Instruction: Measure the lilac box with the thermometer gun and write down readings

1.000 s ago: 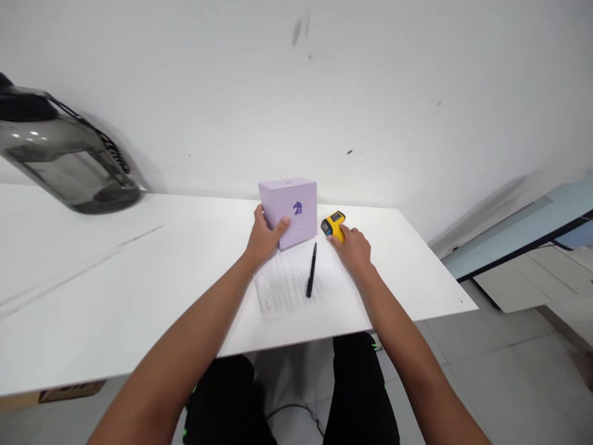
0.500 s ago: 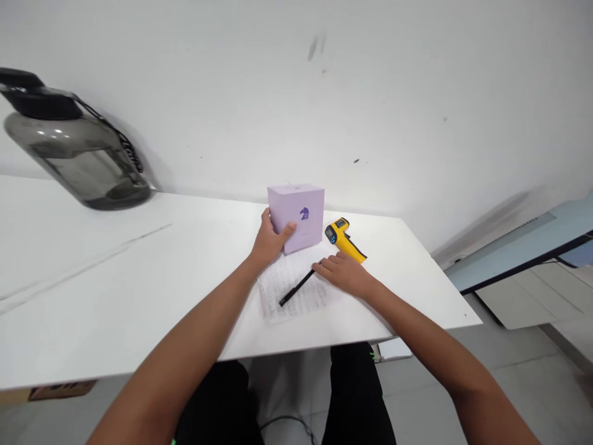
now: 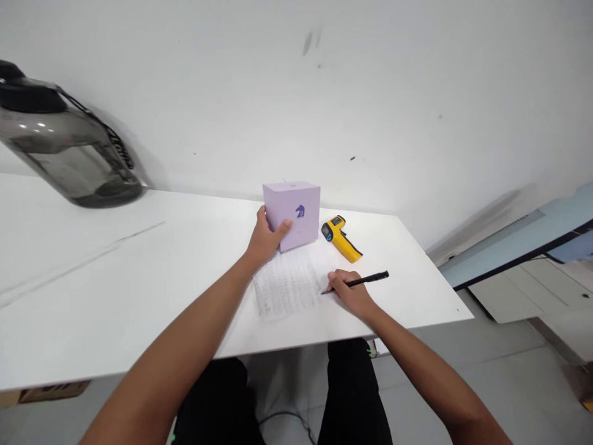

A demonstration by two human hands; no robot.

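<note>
My left hand [image 3: 267, 238] grips the lower left side of a lilac box [image 3: 299, 225] with a dark horse-head logo, its thumb across the front face. The box stands at the far edge of a sheet of paper [image 3: 290, 284] covered in blurred writing. In my right hand [image 3: 349, 290] is a black pen [image 3: 373, 277], held in a writing grip. Its tip points down-left at the paper's right side; whether it touches cannot be made out. Just beyond that hand lies a yellow infrared thermometer gun [image 3: 343, 240].
A large grey water bottle [image 3: 76, 157] with a black lid stands at the left by the white wall [image 3: 296, 93]. The white table [image 3: 139, 296] ends at a right edge, past which is a pale blue panel [image 3: 519, 238]. A cardboard box [image 3: 55, 392] sits below, left.
My right hand has turned the pen round into a writing grip and moved slightly toward me. My left hand still holds the box, and the view has shifted a little.
</note>
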